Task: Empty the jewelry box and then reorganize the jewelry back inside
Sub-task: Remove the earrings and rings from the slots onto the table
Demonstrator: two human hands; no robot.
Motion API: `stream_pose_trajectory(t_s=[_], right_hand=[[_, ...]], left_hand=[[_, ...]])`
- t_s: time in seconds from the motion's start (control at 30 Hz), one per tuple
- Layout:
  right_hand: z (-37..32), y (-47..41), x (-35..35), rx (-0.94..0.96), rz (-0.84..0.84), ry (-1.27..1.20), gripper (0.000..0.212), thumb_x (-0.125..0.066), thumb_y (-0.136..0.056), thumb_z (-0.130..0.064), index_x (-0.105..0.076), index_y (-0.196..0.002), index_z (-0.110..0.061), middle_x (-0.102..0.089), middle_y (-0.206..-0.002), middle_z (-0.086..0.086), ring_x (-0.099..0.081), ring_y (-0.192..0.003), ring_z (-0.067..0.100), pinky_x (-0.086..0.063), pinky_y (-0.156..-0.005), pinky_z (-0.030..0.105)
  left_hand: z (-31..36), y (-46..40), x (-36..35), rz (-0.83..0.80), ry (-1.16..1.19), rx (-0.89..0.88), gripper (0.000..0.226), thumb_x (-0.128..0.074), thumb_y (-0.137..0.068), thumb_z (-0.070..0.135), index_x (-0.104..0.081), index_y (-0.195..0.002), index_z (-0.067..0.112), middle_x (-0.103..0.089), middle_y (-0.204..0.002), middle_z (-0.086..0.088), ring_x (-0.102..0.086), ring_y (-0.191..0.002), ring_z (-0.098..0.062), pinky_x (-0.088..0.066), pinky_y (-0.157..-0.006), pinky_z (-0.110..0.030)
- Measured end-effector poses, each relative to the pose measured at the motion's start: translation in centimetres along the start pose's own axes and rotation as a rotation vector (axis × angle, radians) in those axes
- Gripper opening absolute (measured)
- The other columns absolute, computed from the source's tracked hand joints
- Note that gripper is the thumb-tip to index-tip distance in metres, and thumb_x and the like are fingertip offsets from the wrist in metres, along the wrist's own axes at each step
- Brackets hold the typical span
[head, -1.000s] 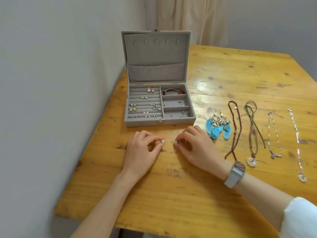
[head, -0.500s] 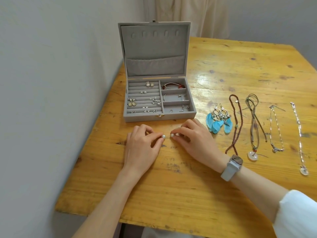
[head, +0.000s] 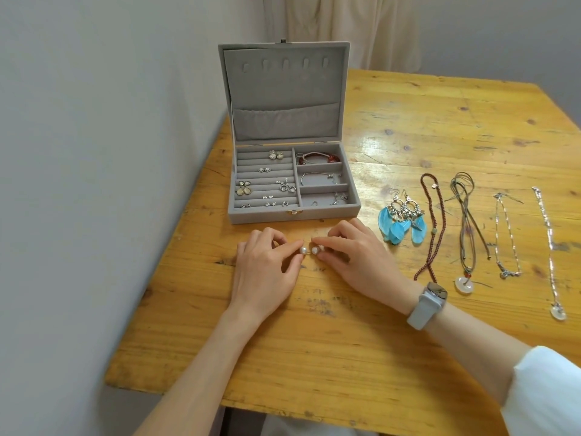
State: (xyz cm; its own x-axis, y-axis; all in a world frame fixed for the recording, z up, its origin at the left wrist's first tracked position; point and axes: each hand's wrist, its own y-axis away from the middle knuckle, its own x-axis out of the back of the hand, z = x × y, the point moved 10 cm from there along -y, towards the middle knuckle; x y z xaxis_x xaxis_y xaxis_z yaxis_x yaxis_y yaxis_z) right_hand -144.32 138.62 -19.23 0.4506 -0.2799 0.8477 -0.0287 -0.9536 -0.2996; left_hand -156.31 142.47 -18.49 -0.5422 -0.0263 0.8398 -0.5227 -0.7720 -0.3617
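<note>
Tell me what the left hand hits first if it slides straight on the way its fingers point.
Probably the right hand: the left hand points toward it, their pearl earrings nearly touching.

Jewelry box (head: 292, 212) stands open on table (head: 408, 357), against its left edge. Feather earrings (head: 402, 220) lie right of it; four necklaces (head: 468, 234) side by side farther right. Both hands (head: 264, 272) rest before the box.
</note>
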Motion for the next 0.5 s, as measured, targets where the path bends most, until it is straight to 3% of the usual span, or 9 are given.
stream_pose_trajectory(t_s=[0.13, 0.33, 0.5], right_hand=[[0.1, 0.0, 0.0, -0.017, -0.032, -0.065, 0.037, -0.050, -0.083, -0.036, -0.063, -0.112, -0.019, -0.059, -0.088, -0.003, -0.048, -0.083, 0.016, -0.042, -0.070, 0.030], [0.2, -1.0, 1.5, -0.025, 0.002, -0.181, 0.027, -0.056, -0.087, -0.020, -0.061, -0.113, -0.016, -0.058, -0.091, -0.003, -0.051, -0.087, 0.012, -0.045, -0.077, 0.028], [-0.2, -5.2, 3.6, -0.015, 0.074, -0.166, 0.023, -0.054, -0.088, -0.010, -0.063, -0.109, -0.012, -0.060, -0.088, 0.001, -0.053, -0.083, 0.016, -0.048, -0.071, 0.031]], left_hand=[[-0.1, 0.0, 0.0, -0.016, 0.018, 0.025, 0.036, -0.058, -0.077, 0.030, -0.067, -0.110, 0.019, -0.057, -0.088, 0.003, -0.051, -0.084, -0.016, -0.033, -0.072, -0.029], [-1.1, -0.4, 1.0, 0.014, 0.245, 0.125, 0.031, -0.057, -0.083, 0.018, -0.064, -0.113, 0.017, -0.050, -0.097, 0.010, -0.050, -0.093, -0.009, -0.044, -0.086, -0.031], [-1.4, -4.3, 3.9, 0.118, 0.152, 0.088, 0.029, -0.053, -0.084, 0.017, -0.065, -0.110, 0.018, -0.055, -0.100, 0.006, -0.047, -0.097, -0.006, -0.032, -0.086, -0.025]])
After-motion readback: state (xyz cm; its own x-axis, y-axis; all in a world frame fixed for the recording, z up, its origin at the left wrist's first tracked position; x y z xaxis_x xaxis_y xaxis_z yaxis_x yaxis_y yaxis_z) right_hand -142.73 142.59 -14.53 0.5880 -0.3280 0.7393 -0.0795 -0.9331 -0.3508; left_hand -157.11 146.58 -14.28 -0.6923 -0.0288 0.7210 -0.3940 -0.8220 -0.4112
